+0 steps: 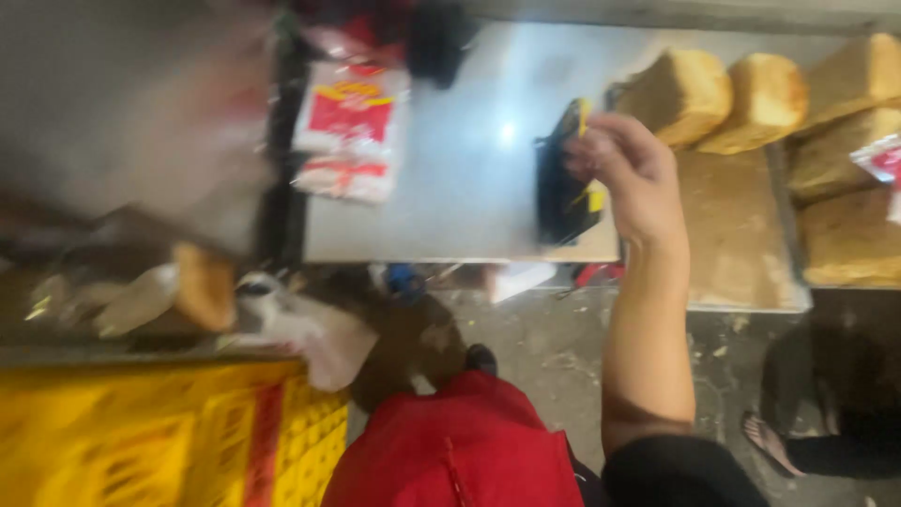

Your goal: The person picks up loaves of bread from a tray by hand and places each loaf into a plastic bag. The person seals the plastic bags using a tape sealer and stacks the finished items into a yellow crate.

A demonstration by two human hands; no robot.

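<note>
Pinching yellow strip (584, 116), right hand (631, 174); loaves (678, 94) beside.

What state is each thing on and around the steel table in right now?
Right hand: raised over the table, fingers pinched on a small yellow item.
Black object: lying on the steel table, too blurred to identify.
Bread loaves: unwrapped, grouped at the table's right end.
Red-and-white bags: flat, stacked.
Yellow crate: on the floor.
Left hand: out of view.
</note>
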